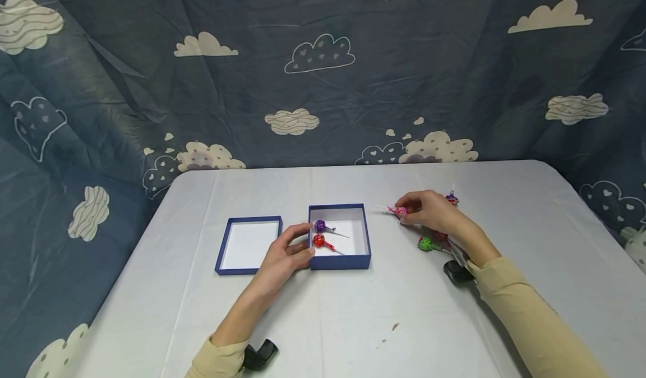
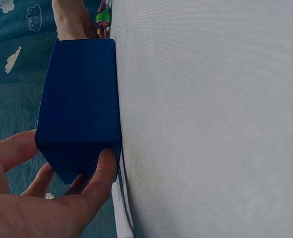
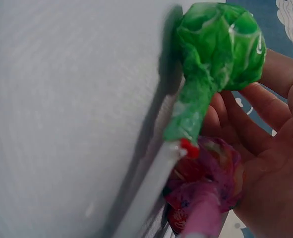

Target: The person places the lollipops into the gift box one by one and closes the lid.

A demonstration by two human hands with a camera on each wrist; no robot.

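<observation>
Right hand (image 1: 433, 211) pinches the pink lollipop (image 1: 400, 212), right of centre, its stick (image 1: 380, 207) pointing left toward the blue box (image 1: 340, 262)

soft shadows; dim, bluish wrist views

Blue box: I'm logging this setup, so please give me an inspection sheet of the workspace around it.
Surface: white-covered table
Job's things: open blue box holding purple lollipop and red lollipop; lid to its left; green lollipop, reddish-purple lollipop and blue-red lollipop on the table
Clutter: small brown marks toward the front
Hands: left hand grips the box's left side; right hand pinches pink lollipop
Cables: nothing seen
Surroundings: cloud-patterned cloth behind the table
</observation>
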